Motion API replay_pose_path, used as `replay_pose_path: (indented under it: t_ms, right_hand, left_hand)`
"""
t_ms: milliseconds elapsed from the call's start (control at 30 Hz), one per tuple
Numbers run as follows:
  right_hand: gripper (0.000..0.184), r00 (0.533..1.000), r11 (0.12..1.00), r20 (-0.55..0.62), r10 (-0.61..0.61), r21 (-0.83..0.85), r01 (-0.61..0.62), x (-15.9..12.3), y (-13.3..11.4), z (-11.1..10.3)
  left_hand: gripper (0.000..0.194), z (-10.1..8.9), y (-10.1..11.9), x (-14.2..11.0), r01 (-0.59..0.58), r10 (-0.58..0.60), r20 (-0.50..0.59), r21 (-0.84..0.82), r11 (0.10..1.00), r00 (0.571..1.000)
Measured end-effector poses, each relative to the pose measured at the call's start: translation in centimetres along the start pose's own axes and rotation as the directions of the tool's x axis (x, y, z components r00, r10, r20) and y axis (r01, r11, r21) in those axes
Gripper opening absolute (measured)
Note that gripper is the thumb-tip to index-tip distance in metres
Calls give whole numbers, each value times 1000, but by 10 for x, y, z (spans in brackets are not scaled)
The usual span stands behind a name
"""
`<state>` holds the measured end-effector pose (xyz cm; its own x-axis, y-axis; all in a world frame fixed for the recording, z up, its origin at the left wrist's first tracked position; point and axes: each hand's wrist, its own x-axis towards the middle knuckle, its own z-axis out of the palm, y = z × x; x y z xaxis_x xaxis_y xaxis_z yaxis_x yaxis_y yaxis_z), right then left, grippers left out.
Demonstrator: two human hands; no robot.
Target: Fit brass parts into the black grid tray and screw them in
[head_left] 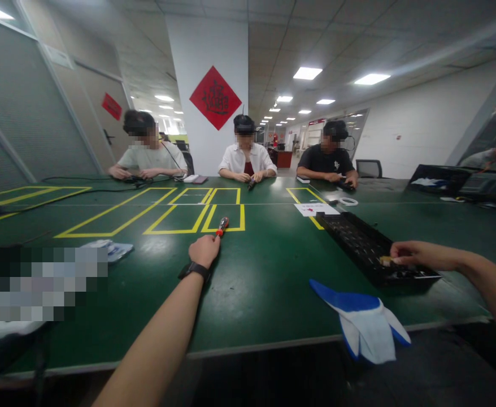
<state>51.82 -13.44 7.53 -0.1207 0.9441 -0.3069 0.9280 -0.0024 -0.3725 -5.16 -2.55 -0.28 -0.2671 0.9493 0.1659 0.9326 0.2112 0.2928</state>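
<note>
My left hand point(204, 250), with a dark watch on the wrist, is closed in a fist above the green table. From it sticks out the red and dark handle of a screwdriver point(222, 226); its shaft is hidden. On the right, my right hand point(411, 253) pinches a small yellowish piece point(386, 260), too small to name. That hand is over the near end of a long black tray point(336, 226) with compartments and small bits inside. A blue and white work glove point(364, 319) lies at the table's front edge, below the tray.
Yellow tape point(172, 231) marks rectangles on the green table point(256, 282). A white paper point(316, 210) and a white ring point(348, 202) lie beyond the tray. Packets point(114, 250) lie at left, near a blurred patch. Three people sit across, handling dark objects.
</note>
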Motion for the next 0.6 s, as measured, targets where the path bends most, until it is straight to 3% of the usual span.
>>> replay_pose_path:
  t_ms: [67,200,300,333,367,433,500,600]
  right_hand:
    - [29,972,991,-229,51,-111,-78,18,1,2]
    - [31,922,950,-388,-18,-295,-105,50,7,5]
    - [42,773,916,-620,130,-223,-333,60,22,0]
    - [44,748,906,-632,200,-171,-387,61,29,-2]
    - [44,752,900,-607,256,-134,-415,63,35,-4]
    - [32,804,910,-527,278,-123,-395,65,45,-6]
    - [20,857,933,-464,227,-149,-327,65,48,-7]
    - [19,893,959,-434,120,-182,-218,61,42,-8]
  left_hand:
    - [49,-1,1,-1,2,-2,0,3,1000,1000]
    - [48,-4,1,-3,-1,1,-7,6,1000,1000]
    - [44,-5,1,-5,-20,20,-12,10,1000,1000]
    - [43,-6,1,-5,-28,29,-15,10,1000,999]
    - [41,-6,1,-5,-37,37,-17,10,999,999]
    - [41,-5,2,-4,-46,46,-19,9,999,999]
    - [41,-4,2,-2,-49,49,-17,9,999,999]
    - [43,-1,2,2,-53,53,-6,-9,999,999]
